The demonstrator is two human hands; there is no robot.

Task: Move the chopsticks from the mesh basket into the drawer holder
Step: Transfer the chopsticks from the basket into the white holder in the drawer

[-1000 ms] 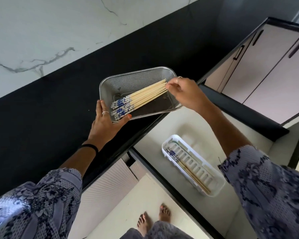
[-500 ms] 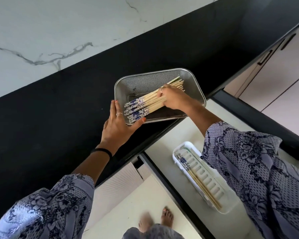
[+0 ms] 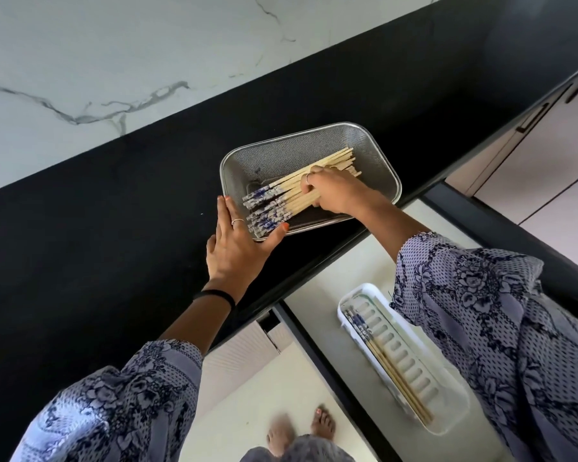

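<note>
A black counter (image 3: 114, 248) runs under a marble wall (image 3: 114, 61), and below its edge a drawer (image 3: 317, 315) stands open. In the drawer lies a white holder (image 3: 447, 425) with a few chopsticks (image 3: 394, 371) already along one side, so the task looks partly done. On the counter, close to the edge, sits the basket (image 3: 364, 141), and the main bundle (image 3: 297, 191) lies slantwise in it, patterned ends toward the near-left corner. The left hand (image 3: 237, 248) rests flat on the counter with straight fingers against that corner, thumb along the near rim, seemingly steadying it. The right hand (image 3: 334, 195) is down inside the basket, fingers curled round the plain middle of the sticks; how many it has gathered I cannot tell. The step in hand appears to be taking the next batch. The next move likely calls for a firm, even grip so none slip out, a lift clear of the rim, then turning the sticks to lie along the holder's length
</note>
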